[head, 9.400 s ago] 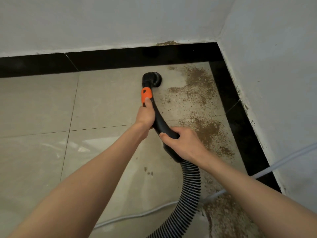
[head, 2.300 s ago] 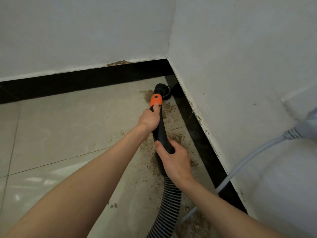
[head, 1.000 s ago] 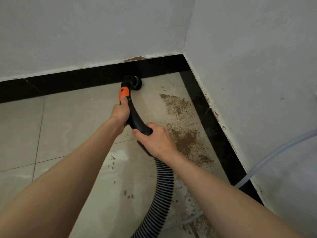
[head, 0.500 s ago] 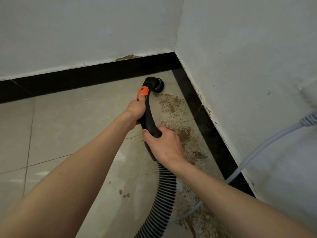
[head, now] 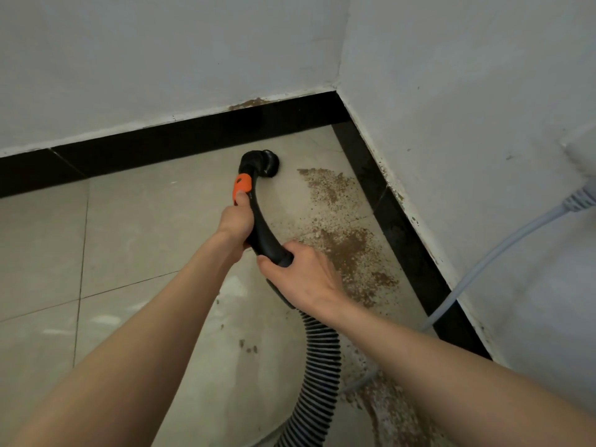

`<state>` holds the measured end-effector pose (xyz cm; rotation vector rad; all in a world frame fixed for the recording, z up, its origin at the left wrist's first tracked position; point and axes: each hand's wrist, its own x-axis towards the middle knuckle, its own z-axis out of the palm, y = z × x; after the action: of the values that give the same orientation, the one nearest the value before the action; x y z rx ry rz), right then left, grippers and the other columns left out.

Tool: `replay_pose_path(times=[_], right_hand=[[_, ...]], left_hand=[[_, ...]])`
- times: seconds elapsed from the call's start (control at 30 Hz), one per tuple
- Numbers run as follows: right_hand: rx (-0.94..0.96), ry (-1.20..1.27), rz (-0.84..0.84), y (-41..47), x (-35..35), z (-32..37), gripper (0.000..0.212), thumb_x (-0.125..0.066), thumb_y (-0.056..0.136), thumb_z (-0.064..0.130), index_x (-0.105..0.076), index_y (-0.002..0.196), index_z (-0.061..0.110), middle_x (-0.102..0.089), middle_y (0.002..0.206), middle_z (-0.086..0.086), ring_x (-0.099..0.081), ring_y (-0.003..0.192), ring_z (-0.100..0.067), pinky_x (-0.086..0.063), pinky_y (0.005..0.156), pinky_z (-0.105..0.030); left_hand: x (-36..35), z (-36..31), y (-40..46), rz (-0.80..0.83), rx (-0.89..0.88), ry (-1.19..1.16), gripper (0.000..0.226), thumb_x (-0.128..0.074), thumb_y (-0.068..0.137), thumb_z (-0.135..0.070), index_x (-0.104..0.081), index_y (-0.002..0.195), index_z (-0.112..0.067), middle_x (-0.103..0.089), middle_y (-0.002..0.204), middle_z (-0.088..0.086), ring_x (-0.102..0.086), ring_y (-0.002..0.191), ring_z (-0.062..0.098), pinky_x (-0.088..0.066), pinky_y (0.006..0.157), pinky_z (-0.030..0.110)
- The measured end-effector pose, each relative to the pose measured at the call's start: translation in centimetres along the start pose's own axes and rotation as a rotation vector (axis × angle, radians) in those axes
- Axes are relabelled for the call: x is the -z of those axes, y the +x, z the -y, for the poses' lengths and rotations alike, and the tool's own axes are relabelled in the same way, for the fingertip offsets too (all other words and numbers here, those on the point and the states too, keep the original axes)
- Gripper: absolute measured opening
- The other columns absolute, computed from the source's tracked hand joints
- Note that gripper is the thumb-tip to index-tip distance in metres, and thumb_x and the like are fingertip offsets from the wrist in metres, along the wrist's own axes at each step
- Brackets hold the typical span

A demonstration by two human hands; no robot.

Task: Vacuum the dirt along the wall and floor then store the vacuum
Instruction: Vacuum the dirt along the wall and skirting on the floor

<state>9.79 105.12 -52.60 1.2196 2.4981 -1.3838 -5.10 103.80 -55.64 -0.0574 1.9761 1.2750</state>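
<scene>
Both hands grip the black vacuum handle [head: 263, 235]: the left hand [head: 235, 222] near its orange button [head: 242, 185], the right hand [head: 304, 279] lower by the ribbed hose [head: 314, 375]. The round nozzle [head: 267, 162] sits on the floor tile [head: 145, 227], just left of the brown dirt [head: 351, 250] along the black skirting [head: 406, 240].

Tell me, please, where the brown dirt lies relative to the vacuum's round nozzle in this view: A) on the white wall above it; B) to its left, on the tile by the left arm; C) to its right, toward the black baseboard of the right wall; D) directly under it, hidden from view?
C: the brown dirt spreads right of the nozzle, toward the black baseboard.
</scene>
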Motion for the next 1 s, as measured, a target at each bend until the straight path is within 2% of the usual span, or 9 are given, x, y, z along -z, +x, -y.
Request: replay_pose_path(times=[0.07, 0.27, 0.4, 0.57, 0.77, 0.87, 1.0], right_hand=[[-0.028, -0.001, -0.026, -0.8, 0.7, -1.2, 0.031, -0.054, 0.087, 0.056, -0.057, 0.087, 0.025, -0.061, 0.074, 0.004, -0.062, 0.073, -0.020, -0.046, 0.060, -0.030], [-0.124, 0.019, -0.111, -1.8, 3.0, -3.9, 0.032, -0.052, 0.086, 0.060, -0.059, 0.090, 0.028, -0.063, 0.074, 0.004, -0.063, 0.072, -0.019, -0.049, 0.064, -0.032], [-0.158, 0.059, -0.158, -2.5, 3.6, -4.9, 0.033, -0.053, 0.087, 0.059, -0.058, 0.085, 0.027, -0.063, 0.071, 0.004, -0.062, 0.068, -0.017, -0.049, 0.061, -0.032], [-0.193, 0.127, -0.187, -3.3, 3.9, -5.7, 0.033, -0.054, 0.086, 0.059, -0.060, 0.083, 0.027, -0.066, 0.074, 0.004, -0.065, 0.071, -0.018, -0.056, 0.071, -0.040], [-0.142, 0.125, -0.119, -3.0, 3.2, -5.2, 0.031, -0.055, 0.084, 0.058, -0.061, 0.085, 0.027, -0.065, 0.074, 0.003, -0.065, 0.073, -0.021, -0.055, 0.069, -0.039], [-0.085, 0.058, -0.037, -2.4, 2.5, -3.8, 0.030, -0.055, 0.085, 0.058, -0.059, 0.085, 0.029, -0.064, 0.074, 0.003, -0.064, 0.073, -0.021, -0.052, 0.064, -0.034], [-0.005, 0.019, 0.056, -2.4, 1.2, -2.0, 0.031, -0.057, 0.086, 0.056, -0.058, 0.085, 0.025, -0.061, 0.074, 0.002, -0.064, 0.073, -0.023, -0.050, 0.063, -0.034]], left_hand=[[-1.7, 0.2, -0.8, 0.038, -0.011, 0.034, 0.061, -0.026, 0.097, -0.056, -0.052, 0.111, -0.003, -0.056, 0.085, 0.009, -0.055, 0.076, 0.021, -0.049, 0.077, 0.035], [-6.4, -0.4, -2.2, 0.135, -0.042, 0.128, 0.063, -0.023, 0.099, -0.052, -0.051, 0.122, 0.000, -0.055, 0.097, 0.012, -0.055, 0.090, 0.027, -0.050, 0.089, 0.040], [-8.4, -0.7, -3.1, 0.189, -0.050, 0.185, 0.060, -0.023, 0.100, -0.049, -0.051, 0.120, 0.000, -0.056, 0.100, 0.014, -0.056, 0.093, 0.028, -0.050, 0.090, 0.041], [-9.6, -0.8, -4.0, 0.218, -0.073, 0.274, 0.060, -0.021, 0.100, -0.048, -0.051, 0.116, 0.001, -0.059, 0.106, 0.017, -0.058, 0.099, 0.031, -0.049, 0.093, 0.042], [-7.7, -0.1, -3.9, 0.112, -0.084, 0.243, 0.054, -0.022, 0.101, -0.047, -0.051, 0.106, -0.002, -0.057, 0.096, 0.013, -0.056, 0.090, 0.028, -0.050, 0.088, 0.039], [-5.0, 0.3, -3.2, 0.013, -0.051, 0.160, 0.057, -0.023, 0.100, -0.047, -0.051, 0.116, 0.000, -0.058, 0.101, 0.014, -0.057, 0.095, 0.029, -0.050, 0.084, 0.039], [-1.5, 1.4, -3.0, -0.073, -0.002, 0.073, 0.057, -0.024, 0.100, -0.048, -0.049, 0.122, -0.001, -0.057, 0.107, 0.014, -0.057, 0.101, 0.029, -0.048, 0.080, 0.036]])
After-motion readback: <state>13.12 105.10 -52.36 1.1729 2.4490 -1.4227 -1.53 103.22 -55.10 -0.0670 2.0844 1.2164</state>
